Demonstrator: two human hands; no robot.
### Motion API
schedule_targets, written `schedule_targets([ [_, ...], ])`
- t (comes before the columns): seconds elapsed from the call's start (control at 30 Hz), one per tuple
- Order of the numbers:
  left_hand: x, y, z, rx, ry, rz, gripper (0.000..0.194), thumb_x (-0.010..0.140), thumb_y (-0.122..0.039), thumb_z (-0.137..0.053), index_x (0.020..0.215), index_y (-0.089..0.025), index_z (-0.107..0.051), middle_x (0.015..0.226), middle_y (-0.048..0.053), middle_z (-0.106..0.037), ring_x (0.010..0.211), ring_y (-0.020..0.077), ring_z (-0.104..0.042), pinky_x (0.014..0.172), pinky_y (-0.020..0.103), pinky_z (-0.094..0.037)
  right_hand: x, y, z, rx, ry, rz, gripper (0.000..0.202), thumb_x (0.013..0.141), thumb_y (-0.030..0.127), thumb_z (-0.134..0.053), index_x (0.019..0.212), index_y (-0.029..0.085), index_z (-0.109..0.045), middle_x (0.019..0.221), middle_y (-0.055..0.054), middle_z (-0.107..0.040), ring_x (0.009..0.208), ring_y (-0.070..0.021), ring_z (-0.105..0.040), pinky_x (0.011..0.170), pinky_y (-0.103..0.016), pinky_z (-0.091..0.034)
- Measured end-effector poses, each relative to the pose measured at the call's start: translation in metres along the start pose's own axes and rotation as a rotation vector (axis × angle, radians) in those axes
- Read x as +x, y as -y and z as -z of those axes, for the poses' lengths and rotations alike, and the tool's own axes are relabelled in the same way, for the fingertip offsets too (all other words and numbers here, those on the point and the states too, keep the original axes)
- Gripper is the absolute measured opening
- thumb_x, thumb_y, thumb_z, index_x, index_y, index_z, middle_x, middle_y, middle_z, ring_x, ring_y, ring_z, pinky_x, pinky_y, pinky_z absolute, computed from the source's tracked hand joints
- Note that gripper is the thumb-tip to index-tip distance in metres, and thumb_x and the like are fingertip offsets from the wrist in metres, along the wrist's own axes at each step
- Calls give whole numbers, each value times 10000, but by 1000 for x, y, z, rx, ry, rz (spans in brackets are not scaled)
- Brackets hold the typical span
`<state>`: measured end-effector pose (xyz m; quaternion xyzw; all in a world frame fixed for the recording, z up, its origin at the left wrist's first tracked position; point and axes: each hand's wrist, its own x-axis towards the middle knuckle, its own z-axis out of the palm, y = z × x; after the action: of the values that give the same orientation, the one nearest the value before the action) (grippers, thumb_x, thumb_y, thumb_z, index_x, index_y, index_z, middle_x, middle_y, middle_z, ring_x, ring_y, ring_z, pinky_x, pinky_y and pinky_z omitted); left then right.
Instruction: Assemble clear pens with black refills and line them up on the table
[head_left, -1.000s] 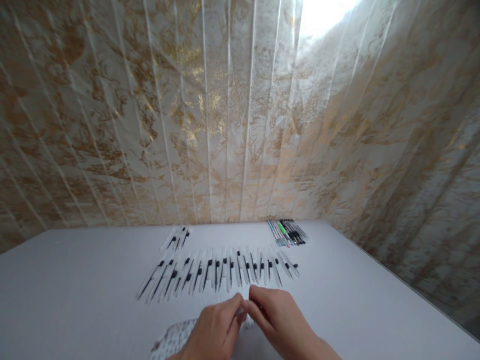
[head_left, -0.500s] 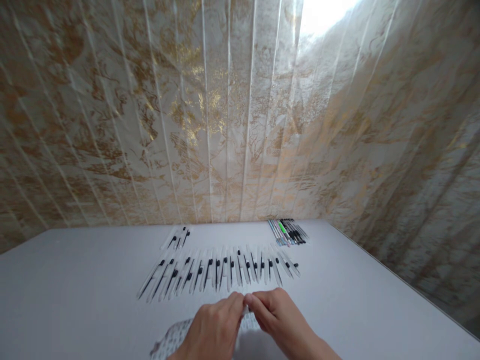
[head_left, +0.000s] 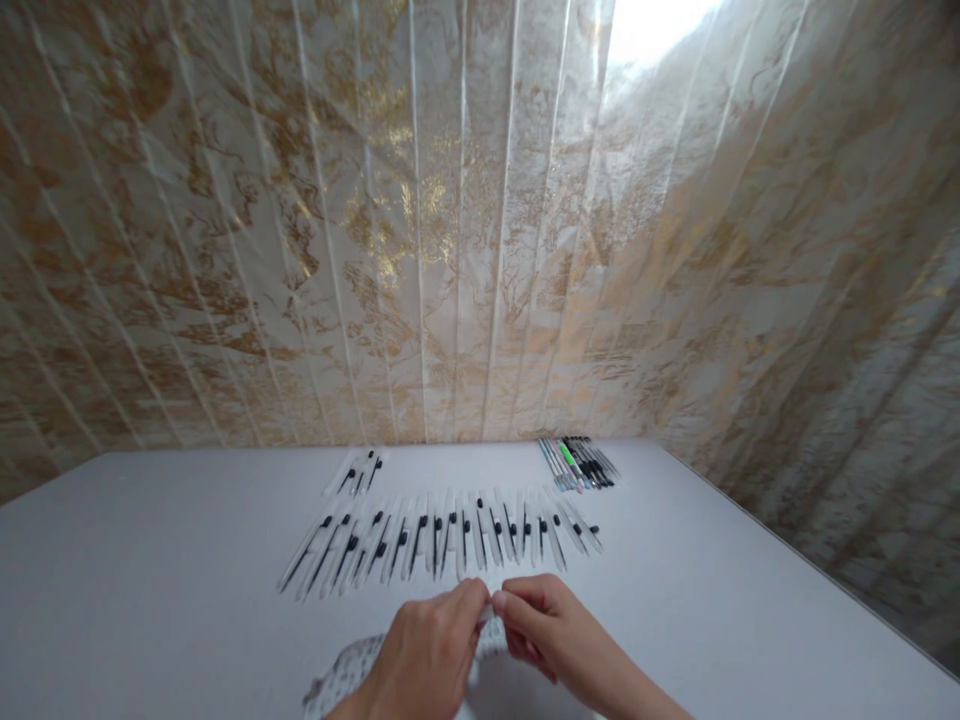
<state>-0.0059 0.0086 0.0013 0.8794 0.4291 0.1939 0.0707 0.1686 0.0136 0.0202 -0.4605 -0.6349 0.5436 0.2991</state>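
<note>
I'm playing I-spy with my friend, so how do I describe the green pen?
Find the far edge of the white table, below the gold-patterned sheet. Right of centre, a row of pens lies side by side. The green pen is the one whose bright green stretch stands out between pale pens and black ones.

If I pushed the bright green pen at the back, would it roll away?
The bright green pen probably wouldn't roll far at first, since other pens lie close on both sides. It looks slim and straight, so it's likely stiff and light to lift.
</note>
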Motion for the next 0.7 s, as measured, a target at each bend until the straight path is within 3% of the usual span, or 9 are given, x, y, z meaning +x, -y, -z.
schedule_targets([
  [0.17,2,-2,3,-23,-2,6,249,883,-71,-303,844,-221,-498,758,60,-680,680,252,-691,570,328,-414,3,0,3,116,6,-29,487,804,559,-540,474,226,-408,405,70,-413,313,-54,-265,328,-212,-187],
  [0.37,4,4,-3,-100,-9,105,242,951,-163,-279,884,-219,-505,763,59,-691,674,265,-681,575,335,-404,3,9,16,102,-156,62,500,839,566,-549,512,225,-385,416,85,-366,383,-62,-270,410,-226,-198],
  [0.6,-2,-2,-3,-223,43,110,253,949,-194,-263,946,-214,-515,872,71,-723,772,251,-703,639,320,-441,0,-9,-10,-11,-129,207,316,873,400,-576,656,209,-449,608,66,-363,560,-106,-350,519,-250,-266],
  [0.7,-1,-4,0,-240,54,150,221,944,-185,-305,901,-225,-518,813,42,-713,709,233,-684,607,305,-405,-5,-1,-7,-100,-206,240,280,889,337,-504,646,200,-475,595,62,-370,531,-103,-347,505,-253,-261],
])
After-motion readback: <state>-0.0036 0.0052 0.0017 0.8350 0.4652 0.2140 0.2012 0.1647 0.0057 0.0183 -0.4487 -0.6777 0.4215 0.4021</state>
